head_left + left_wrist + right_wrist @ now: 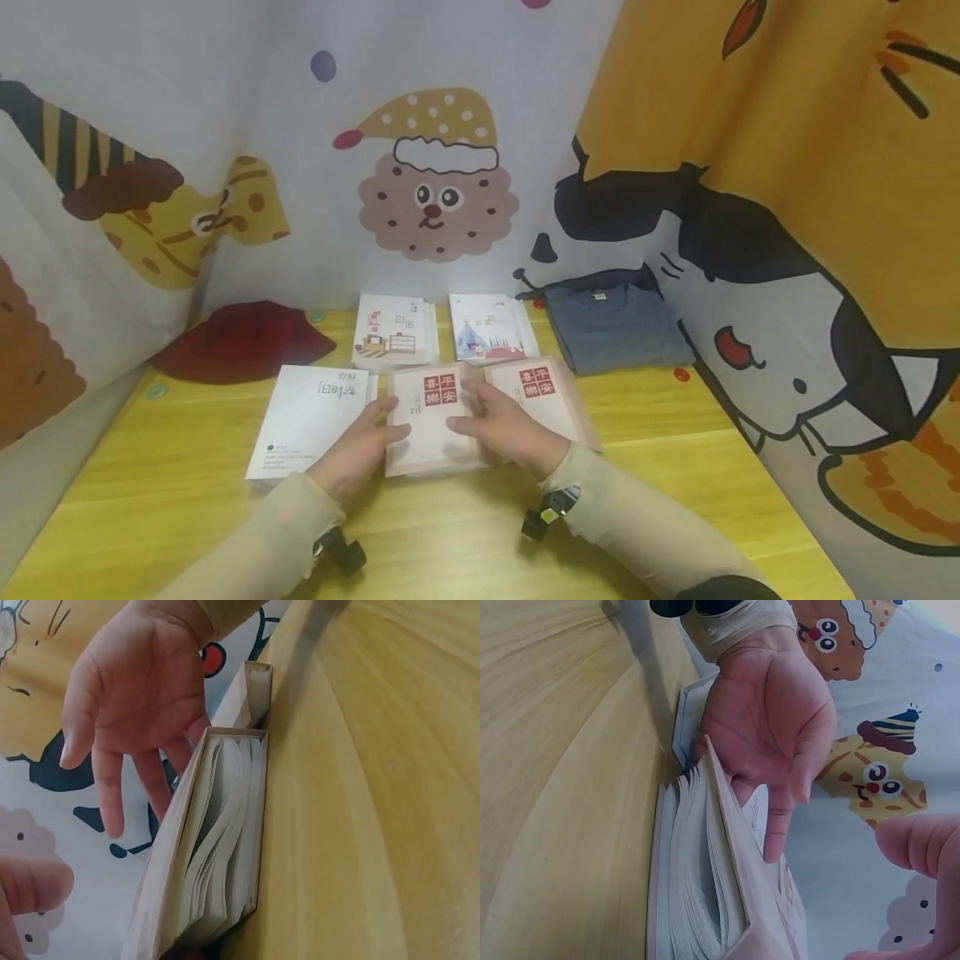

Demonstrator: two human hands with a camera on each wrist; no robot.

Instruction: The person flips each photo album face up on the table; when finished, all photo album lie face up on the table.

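A pale pink book (423, 425) with a red four-character square lies on the table between the two hands; its loosely spread pages (217, 840) show in the left wrist view. The left hand (356, 450) is at its left edge, fingers extended and thumb over the cover. At the right edge is the right hand (513, 429), thumb above the cover and fingers fairly straight. In the right wrist view the left palm (769, 720) faces the book. A matching pink book (566, 408) lies partly under the right forearm's side, and a white book (296, 417) lies left.
Two stacks of illustrated white booklets, left (390, 329) and right (487, 329), lie behind. A dark red hat (247, 342) sits at the back left, a folded grey-blue shirt (618, 329) at the back right. A printed curtain (262, 67) borders the yellow wooden table (435, 542).
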